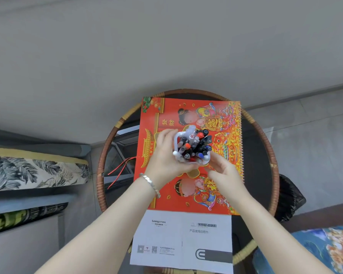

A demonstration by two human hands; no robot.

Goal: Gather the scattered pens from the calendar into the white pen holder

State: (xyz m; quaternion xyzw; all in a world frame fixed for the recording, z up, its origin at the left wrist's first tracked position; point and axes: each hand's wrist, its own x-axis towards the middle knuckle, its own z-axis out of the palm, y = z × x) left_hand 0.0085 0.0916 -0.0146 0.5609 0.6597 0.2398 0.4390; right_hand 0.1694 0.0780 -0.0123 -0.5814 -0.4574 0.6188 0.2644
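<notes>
A white pen holder (pixel 176 138) packed with several pens (pixel 194 146) is held above the middle of a red and gold spiral-bound calendar (pixel 222 155). My left hand (pixel 164 155) wraps around the holder's left and near side. My right hand (pixel 220 169) touches the holder's near right side with fingers spread; whether it grips is unclear. Pen caps in black, red and blue point up toward the camera. No loose pens show on the calendar's visible surface.
The calendar lies on a round glass table with a woven rattan rim (pixel 101 161). A white instruction booklet (pixel 183 240) lies at the near edge. Red cords (pixel 121 169) trail off the calendar's left side. Patterned cushions (pixel 34 173) sit at left, a black bag (pixel 289 196) at right.
</notes>
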